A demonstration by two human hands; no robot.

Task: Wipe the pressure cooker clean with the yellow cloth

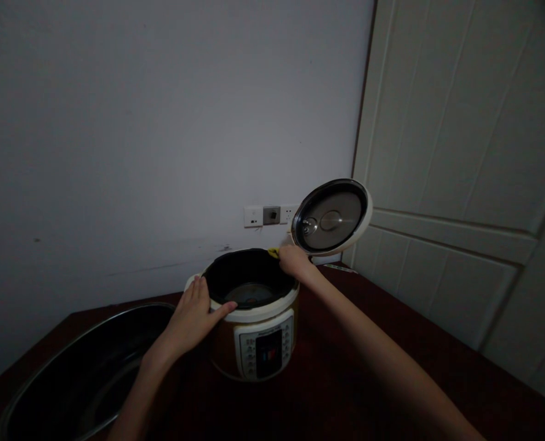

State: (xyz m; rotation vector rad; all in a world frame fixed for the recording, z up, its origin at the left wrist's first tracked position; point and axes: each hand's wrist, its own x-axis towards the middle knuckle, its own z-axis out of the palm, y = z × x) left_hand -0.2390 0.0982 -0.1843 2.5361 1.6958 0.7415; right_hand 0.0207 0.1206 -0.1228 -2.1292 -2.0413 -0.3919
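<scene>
Our right grip [293,260] is clenched on a yellow cloth [273,252], whose visible end juts left over the far-right rim of the upright cooker [249,315], below the raised lid [331,220]; its long axis is hidden. Our left grip [196,315], fingers spread, rests across the tabletop [336,367] cooker's left rim, farther from the cloth.

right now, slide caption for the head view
Left hand resting on an open cooker, right hand holding a yellow item beside the raised lid.
</scene>
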